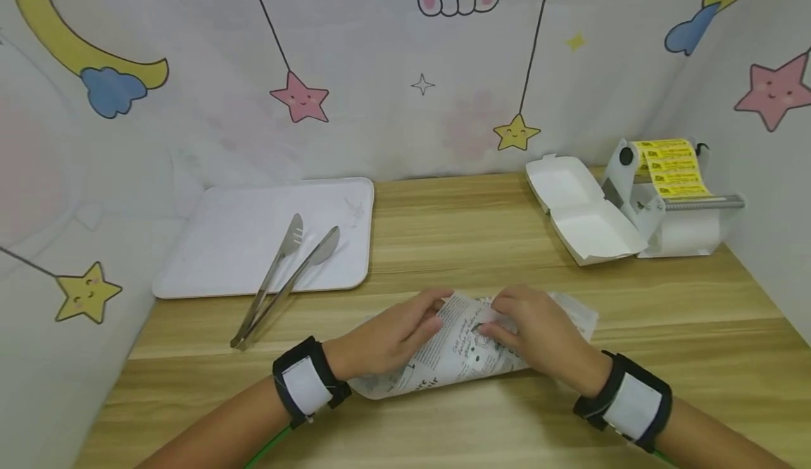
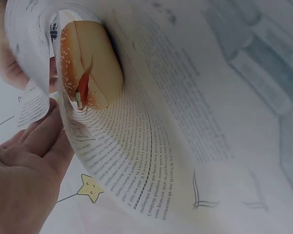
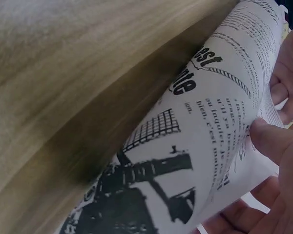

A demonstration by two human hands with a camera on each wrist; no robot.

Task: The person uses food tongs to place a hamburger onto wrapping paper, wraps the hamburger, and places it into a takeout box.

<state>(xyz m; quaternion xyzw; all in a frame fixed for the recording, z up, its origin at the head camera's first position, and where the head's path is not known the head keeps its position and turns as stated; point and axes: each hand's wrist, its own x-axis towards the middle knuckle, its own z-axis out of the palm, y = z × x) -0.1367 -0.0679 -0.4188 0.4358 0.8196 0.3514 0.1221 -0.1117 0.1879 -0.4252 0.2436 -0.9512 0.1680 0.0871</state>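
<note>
A sheet of newspaper-print wrapping paper lies rolled over on the table in front of me. Inside the roll, the left wrist view shows a sesame-seed sandwich bun with a red and a green bit of filling at its cut. My left hand holds the paper's folded edge between thumb and fingers at the left. On the right, my right hand pinches the same edge; its thumb presses on the printed face, with the fingers curled beneath the sheet. From the head view the bun is hidden by paper.
Metal tongs lean on a white tray at the back left. An open white takeaway box stands at the back right, against a label dispenser with a yellow label roll. A printed cloth wall closes the back.
</note>
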